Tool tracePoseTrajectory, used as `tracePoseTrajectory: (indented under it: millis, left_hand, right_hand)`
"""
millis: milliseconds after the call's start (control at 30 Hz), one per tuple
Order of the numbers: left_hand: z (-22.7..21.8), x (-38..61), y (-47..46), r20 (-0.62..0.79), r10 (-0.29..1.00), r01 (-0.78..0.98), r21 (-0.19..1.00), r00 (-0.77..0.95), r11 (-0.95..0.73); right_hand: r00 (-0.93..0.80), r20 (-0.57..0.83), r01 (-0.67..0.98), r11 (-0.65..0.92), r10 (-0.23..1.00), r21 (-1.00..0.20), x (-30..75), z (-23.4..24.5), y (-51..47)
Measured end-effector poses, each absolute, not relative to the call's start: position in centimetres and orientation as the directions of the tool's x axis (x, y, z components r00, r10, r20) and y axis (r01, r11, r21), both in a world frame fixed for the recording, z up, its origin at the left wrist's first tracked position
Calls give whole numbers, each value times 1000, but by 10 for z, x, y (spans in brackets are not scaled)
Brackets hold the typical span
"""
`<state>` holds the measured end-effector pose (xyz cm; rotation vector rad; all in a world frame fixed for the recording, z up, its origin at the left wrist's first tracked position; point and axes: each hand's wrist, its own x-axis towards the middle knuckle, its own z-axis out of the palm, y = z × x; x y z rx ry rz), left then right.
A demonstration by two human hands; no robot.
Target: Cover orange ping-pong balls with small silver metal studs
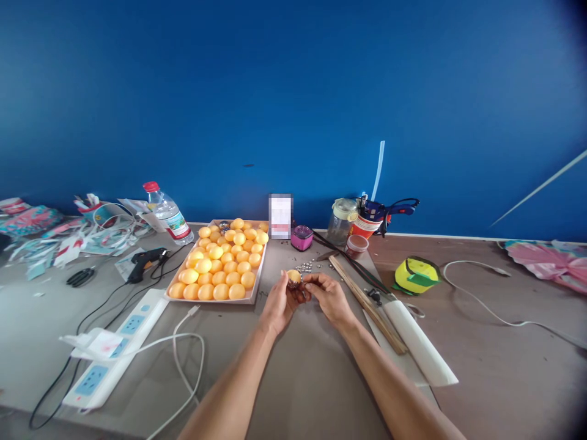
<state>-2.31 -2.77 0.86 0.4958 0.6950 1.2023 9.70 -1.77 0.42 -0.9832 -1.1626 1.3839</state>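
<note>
My left hand (280, 300) is closed round a small yellow ball (293, 277) held above the table's middle. My right hand (326, 294) meets it from the right, fingers pinched at the ball's lower side on something dark and too small to make out. Just beyond the hands lies a scatter of small silver beads (306, 267). To the left stands a shallow tray (255, 287) filled with several yellow balls (220, 263).
A white power strip (117, 345) with cables lies at front left, with a black glue gun (145, 260), scissors (80, 278) and a water bottle (167, 214) behind it. Wooden sticks (367, 304), a white roll (419, 342), a jar (342, 221), a cup of tools (369, 221) and a yellow-green object (415, 275) sit right.
</note>
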Motion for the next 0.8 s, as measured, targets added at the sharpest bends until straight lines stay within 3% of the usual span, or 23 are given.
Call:
tracePoseTrajectory:
  millis: [233,400,800]
  left_hand:
    - [5,-23,-28,-250,956,-663,692,151,285]
    - [3,-22,-27,-256,955,-662,691,152,291]
    - [-5,-21,-28,-209,964,-657,705,166,266]
  right_hand:
    - [-77,68,-93,61,995,-994,95,4,-19]
    - [-156,41,-137,20,987,-990,92,3,-20]
    - [-147,9,-151,-13,989,-988,89,1,-21]
